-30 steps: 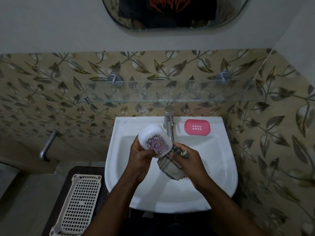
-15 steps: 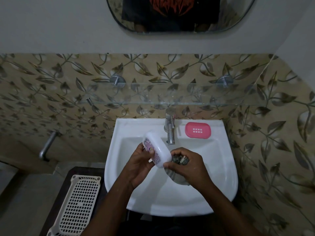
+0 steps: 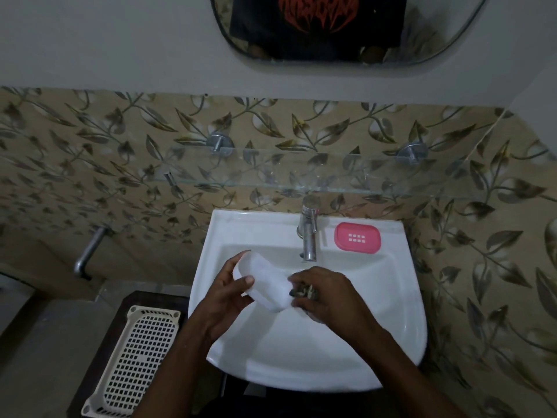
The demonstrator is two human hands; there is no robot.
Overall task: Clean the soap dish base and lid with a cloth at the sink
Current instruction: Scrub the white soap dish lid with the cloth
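Over the white sink [image 3: 391,342] my left hand [image 3: 224,297] holds the white soap dish lid [image 3: 268,282], its hollow inner side turned up toward me. My right hand [image 3: 328,297] is closed on a bunched dark patterned cloth [image 3: 304,292], pressed against the lid's right end. Most of the cloth is hidden inside my fist. The pink soap dish base [image 3: 357,238] lies on the sink's back ledge, right of the tap.
A chrome tap [image 3: 309,233] stands at the back centre of the sink. A glass shelf [image 3: 301,179] hangs above it, under a mirror [image 3: 331,28]. A cream perforated tray [image 3: 138,360] rests on a dark stand to the sink's left. A metal pipe [image 3: 90,251] juts from the left wall.
My left hand has turned the lid over, from its printed outer side to its plain inner side. My right hand with the cloth has stayed at the lid's right end.
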